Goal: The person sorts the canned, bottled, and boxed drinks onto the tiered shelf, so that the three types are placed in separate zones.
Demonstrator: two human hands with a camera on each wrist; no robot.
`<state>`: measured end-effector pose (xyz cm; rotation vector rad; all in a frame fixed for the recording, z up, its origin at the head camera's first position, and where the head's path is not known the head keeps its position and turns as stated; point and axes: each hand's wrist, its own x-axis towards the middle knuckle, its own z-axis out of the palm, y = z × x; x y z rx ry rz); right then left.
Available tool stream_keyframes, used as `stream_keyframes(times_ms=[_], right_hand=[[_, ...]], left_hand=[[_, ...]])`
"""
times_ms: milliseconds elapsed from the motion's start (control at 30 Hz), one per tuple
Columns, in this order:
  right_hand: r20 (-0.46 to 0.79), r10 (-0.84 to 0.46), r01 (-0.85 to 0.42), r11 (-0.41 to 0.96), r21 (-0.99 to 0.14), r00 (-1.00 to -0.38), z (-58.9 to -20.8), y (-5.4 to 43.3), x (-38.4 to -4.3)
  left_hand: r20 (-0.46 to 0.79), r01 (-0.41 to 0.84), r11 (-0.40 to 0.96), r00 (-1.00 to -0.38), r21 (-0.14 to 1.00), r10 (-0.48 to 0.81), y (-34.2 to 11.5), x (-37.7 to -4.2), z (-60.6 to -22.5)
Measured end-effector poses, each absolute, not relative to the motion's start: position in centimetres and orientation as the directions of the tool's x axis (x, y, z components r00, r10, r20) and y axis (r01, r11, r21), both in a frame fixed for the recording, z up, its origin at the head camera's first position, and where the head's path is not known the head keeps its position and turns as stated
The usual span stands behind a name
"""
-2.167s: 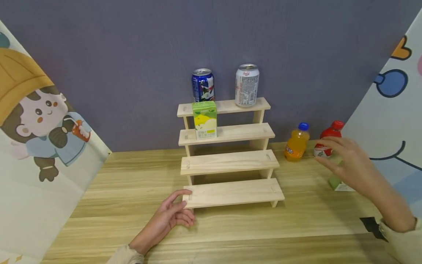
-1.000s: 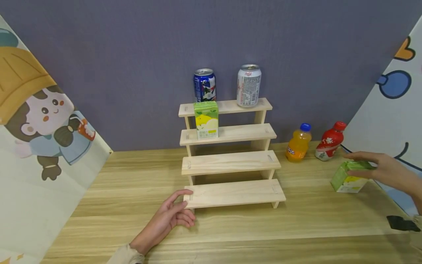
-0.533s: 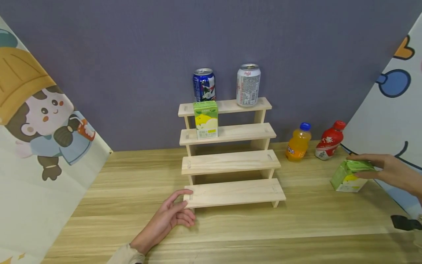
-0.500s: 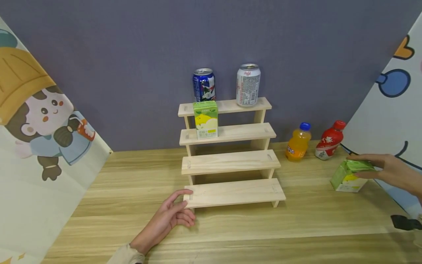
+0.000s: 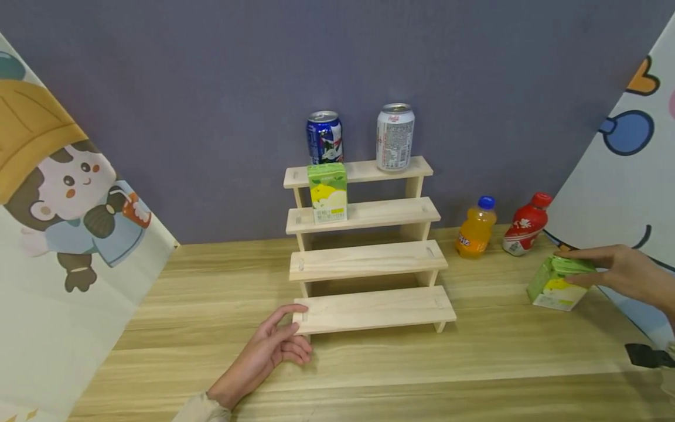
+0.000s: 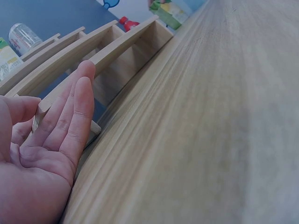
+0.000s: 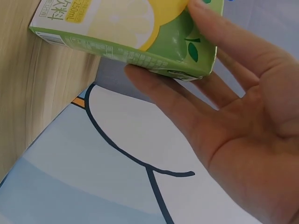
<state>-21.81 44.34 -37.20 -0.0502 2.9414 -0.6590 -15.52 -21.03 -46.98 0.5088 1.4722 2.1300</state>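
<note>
My left hand [image 5: 266, 347] pinches the left end of the lowest step of a four-tier wooden display shelf [image 5: 374, 309]. In the left wrist view, the thumb lies at the board's end and the other fingers [image 6: 77, 112] reach along its edge. Far to the right, my right hand [image 5: 627, 274] grips a green-and-yellow juice box [image 5: 559, 292] near its top. The right wrist view shows the thumb on the printed front of this carton [image 7: 117, 28], with fingers at its side and behind. The box stands on the wooden table, slightly turned.
A matching juice box [image 5: 329, 193] stands on the second-highest step. Above it, a blue can [image 5: 324, 138] and a white can [image 5: 395, 138] occupy the top step. An orange soda bottle [image 5: 476, 231] and a red bottle [image 5: 526, 225] stand right of the shelf, near the grey back wall [image 5: 237, 117].
My right hand has moved from in front of the red bottle to the right and taken hold of the juice box there. The left hand stays at the lowest step.
</note>
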Motion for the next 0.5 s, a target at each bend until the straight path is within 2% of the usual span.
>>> stream_keyframes(times_ms=[233,500], right_hand=[[-0.095,-0.07,-0.028,0.923,-0.383,-0.993,-36.5,43.6,-21.7],[-0.071,-0.081,-0.047,0.918,-0.394,-0.994,-36.5,42.8,-21.1]], left_hand=[[0.027,-0.18,-0.288,-0.806,0.941,0.592,-21.0,-15.6,-46.9],[0.031,-0.165,-0.279,-0.812,0.946,0.583,-21.0,-15.6,-47.0]])
